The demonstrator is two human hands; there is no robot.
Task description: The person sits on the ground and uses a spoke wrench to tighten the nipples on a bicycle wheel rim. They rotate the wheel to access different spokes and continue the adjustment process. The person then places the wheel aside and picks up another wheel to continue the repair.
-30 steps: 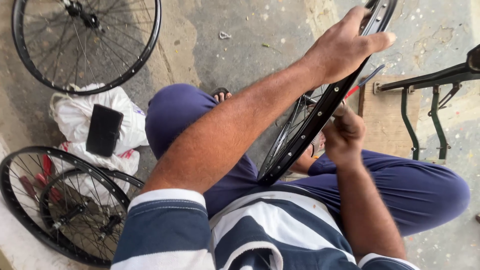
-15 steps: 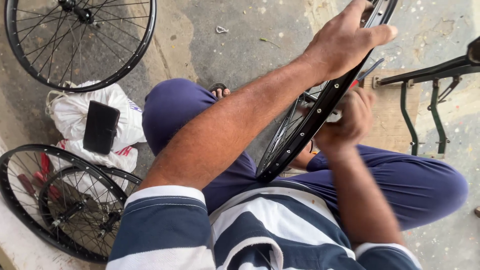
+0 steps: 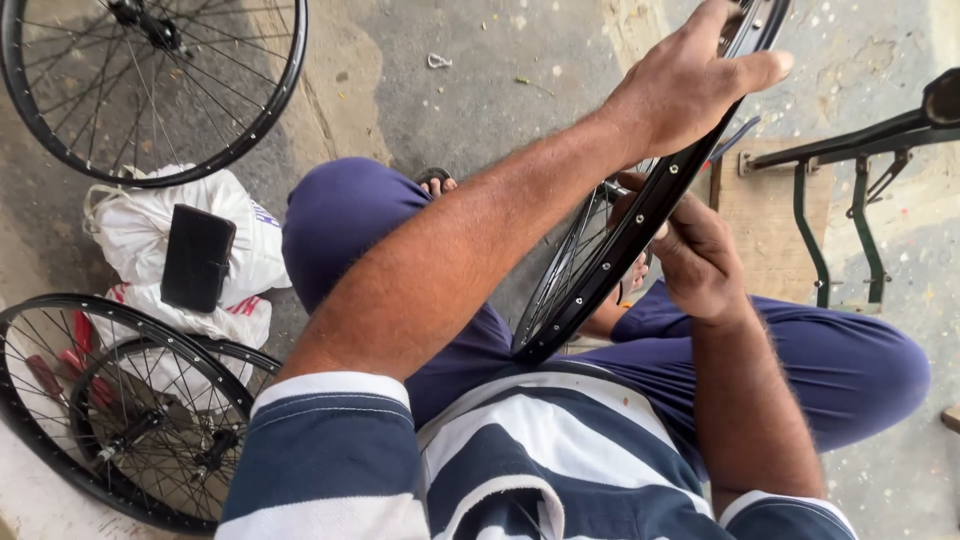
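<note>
I sit on the ground in blue trousers with a black bicycle wheel (image 3: pixel 600 275) standing upright between my knees. My left hand (image 3: pixel 690 90) reaches across and grips the top of its rim, thumb pointing right. Lower down, my right hand (image 3: pixel 700 255) is against the right side of the rim, with its fingers curled in at the spokes. The rim hides what the fingertips pinch.
A spoked wheel (image 3: pixel 265 110) lies at the top left and two more wheels (image 3: pixel 100 310) at the bottom left. Between them sit white bags (image 3: pixel 130 225) with a black wallet (image 3: pixel 197 257) on top. A green metal stand (image 3: pixel 860 200) and a wooden board (image 3: pixel 765 215) are at the right.
My right hand has risen along the rim and closed in at the spokes. My left hand keeps its grip on the top of the rim.
</note>
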